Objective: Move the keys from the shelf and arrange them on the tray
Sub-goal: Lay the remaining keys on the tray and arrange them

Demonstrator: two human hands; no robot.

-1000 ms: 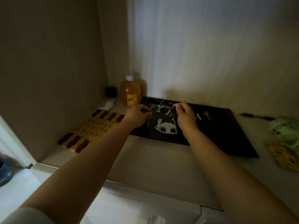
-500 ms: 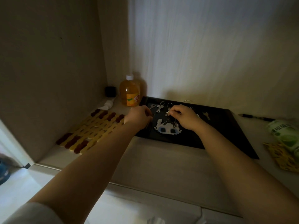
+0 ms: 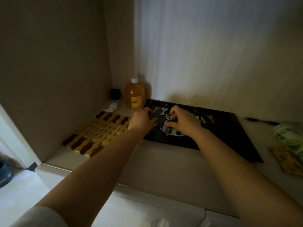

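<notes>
Here, right hand (image 3: 185, 122) pinching key bunch (image 3: 169, 118) over tray (image 3: 229, 128); left hand (image 3: 141, 122) curled, grip unclear.

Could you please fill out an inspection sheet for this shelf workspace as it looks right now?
Surface: pale shelf, dimly lit.
Job's things: black tray holding loose keys; key bunch with pixel charm.
Clutter: orange bottle, bead mat, pen, green packet.
Hands: left hand curled at tray's left edge, contents unclear; right hand pinching the bunch.
Cables: nothing seen.
Surroundings: cabinet walls.
</notes>
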